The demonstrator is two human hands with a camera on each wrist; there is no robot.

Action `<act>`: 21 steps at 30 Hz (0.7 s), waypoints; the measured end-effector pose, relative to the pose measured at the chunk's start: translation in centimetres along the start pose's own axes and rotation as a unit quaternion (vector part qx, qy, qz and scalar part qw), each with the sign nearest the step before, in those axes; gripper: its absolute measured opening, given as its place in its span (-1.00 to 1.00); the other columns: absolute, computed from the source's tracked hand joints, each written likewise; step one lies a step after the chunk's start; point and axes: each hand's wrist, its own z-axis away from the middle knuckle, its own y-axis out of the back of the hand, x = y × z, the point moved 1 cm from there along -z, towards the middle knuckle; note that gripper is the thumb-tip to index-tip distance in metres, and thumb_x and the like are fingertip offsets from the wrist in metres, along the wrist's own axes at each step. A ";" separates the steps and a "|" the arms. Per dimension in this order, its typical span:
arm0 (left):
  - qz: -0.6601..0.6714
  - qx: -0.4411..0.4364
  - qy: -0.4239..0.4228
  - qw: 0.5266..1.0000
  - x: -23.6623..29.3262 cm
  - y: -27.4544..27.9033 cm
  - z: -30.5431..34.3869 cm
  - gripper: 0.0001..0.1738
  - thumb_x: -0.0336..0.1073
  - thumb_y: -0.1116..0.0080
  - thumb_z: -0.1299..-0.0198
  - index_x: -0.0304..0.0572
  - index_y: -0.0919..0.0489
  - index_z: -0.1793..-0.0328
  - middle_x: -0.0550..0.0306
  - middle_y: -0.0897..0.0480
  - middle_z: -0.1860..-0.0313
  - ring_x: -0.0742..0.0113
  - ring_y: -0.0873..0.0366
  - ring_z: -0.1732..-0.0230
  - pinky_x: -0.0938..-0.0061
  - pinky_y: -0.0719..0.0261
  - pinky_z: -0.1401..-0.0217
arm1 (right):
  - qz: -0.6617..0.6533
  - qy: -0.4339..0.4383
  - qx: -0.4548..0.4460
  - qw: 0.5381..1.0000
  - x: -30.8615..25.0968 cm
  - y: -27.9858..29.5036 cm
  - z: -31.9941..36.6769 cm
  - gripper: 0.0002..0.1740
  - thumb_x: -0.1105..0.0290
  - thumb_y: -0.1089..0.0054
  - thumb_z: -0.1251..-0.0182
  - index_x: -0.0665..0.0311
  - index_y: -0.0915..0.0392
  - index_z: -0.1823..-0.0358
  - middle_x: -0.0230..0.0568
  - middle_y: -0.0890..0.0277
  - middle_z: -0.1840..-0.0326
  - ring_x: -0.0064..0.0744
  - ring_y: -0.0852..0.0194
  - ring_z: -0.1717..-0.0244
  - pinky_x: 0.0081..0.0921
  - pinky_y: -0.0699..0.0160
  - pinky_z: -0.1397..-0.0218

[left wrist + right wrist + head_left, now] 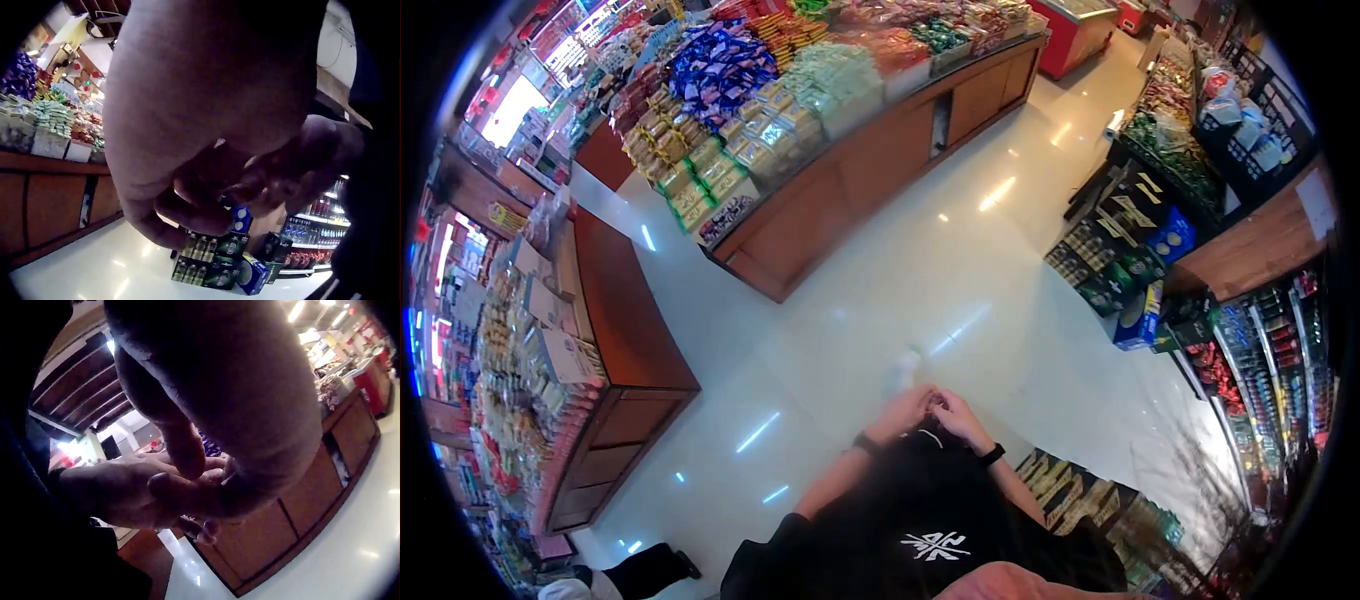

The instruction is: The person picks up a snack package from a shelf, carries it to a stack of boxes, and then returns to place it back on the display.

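My left hand (pixel 908 408) and right hand (pixel 960 418) meet in front of the black shirt, low in the head view. Their fingers are loosely curled and touch one another, with no object showing between them. Seen from the left wrist, the left hand (pixel 181 119) fills the middle, and the right hand (pixel 312 159) lies beyond it. In the right wrist view, the fingers of the right hand (pixel 250 412) overlap those of the left hand (pixel 131 487). A pale blurred patch (pixel 905 370) shows just past the left hand.
A wooden counter (pixel 830 215) heaped with packaged goods stands ahead, another counter (pixel 640 340) at left. Stacked drink cartons (pixel 1105 245) and bottle shelves (pixel 1270 350) line the right. More cartons (pixel 1080 495) sit close by at lower right. Part of a person (pixel 640 575) appears at lower left.
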 end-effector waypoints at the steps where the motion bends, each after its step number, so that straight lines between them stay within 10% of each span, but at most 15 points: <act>1: -0.016 0.005 0.009 1.000 0.7 1.3 -0.6 -0.71 -0.33 0.04 -0.28 -0.27 -0.51 -0.08 -0.19 -0.63 0.13 -0.09 -0.59 0.07 0.23 -0.51 0.00 | 0.014 0.007 0.000 1.000 0.3 0.1 -1.9 -0.69 0.38 -0.07 -0.34 0.29 -0.44 -0.08 -0.31 -0.54 0.23 -0.52 -0.51 0.32 -0.55 -0.58 0.36; 12: -0.080 0.086 0.034 0.993 -1.7 12.9 -12.9 -0.66 -0.24 0.07 -0.35 -0.28 -0.55 -0.10 -0.20 -0.62 0.03 -0.13 -0.57 0.00 0.23 -0.51 -0.06 | 0.126 0.092 -0.039 0.987 -6.3 4.9 -20.1 -0.69 0.25 -0.11 -0.30 0.35 -0.58 0.11 -0.16 -0.61 0.36 -0.44 -0.58 0.38 -0.47 -0.56 0.29; 21: -0.104 0.147 0.085 0.980 -2.6 20.4 -18.4 -0.67 -0.19 -0.02 -0.31 -0.21 -0.56 -0.08 -0.13 -0.66 0.20 0.08 -0.64 0.22 0.31 -0.56 0.12 | 0.107 -0.015 0.019 0.994 -4.2 7.0 -31.1 -0.74 0.27 -0.13 -0.31 0.32 -0.61 0.18 -0.32 -0.56 0.43 -0.63 -0.44 0.49 -0.58 -0.47 0.48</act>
